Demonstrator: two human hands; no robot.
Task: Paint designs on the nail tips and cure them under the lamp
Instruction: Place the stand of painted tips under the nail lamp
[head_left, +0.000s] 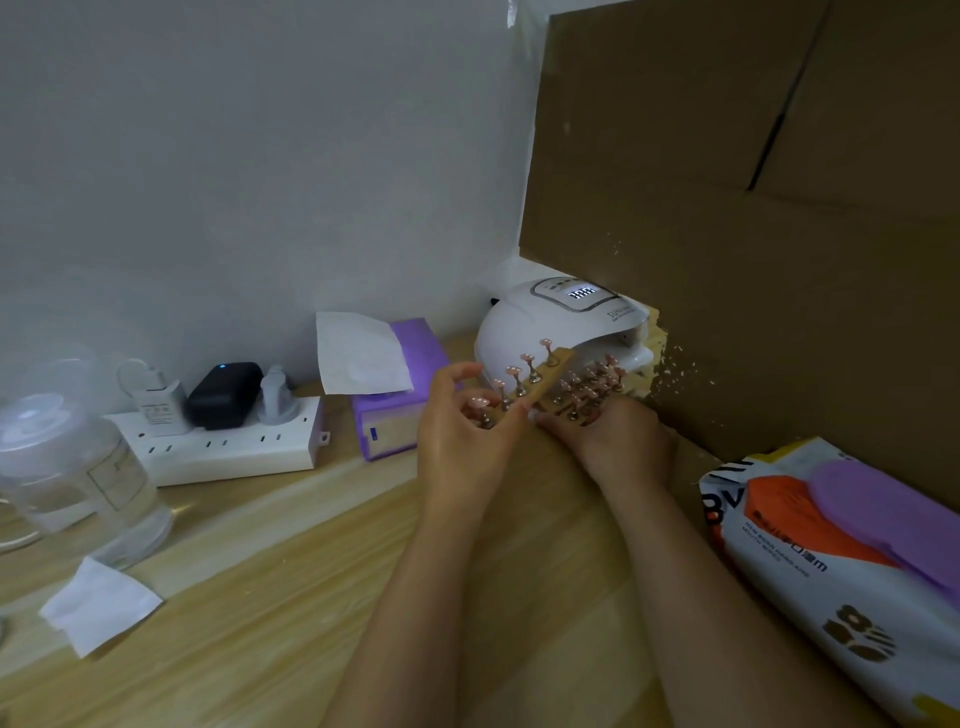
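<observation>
My left hand (462, 441) pinches a gold strip holder (540, 376) that carries several pink nail tips on small stands, tilted up toward the white curing lamp (550, 327). The lamp's display is lit. My right hand (608, 436) grips a second holder (582, 397) with several more pink tips, low at the lamp's mouth. Both holders sit just in front of the lamp opening, on the wooden table (270, 597).
A purple tissue box (395, 410) stands left of the lamp. A white power strip (223, 441) with plugs lies further left, a clear bottle (78, 473) beside it. A white wipe (98, 605) lies front left, a wipes pack (831, 561) right, cardboard (753, 208) behind.
</observation>
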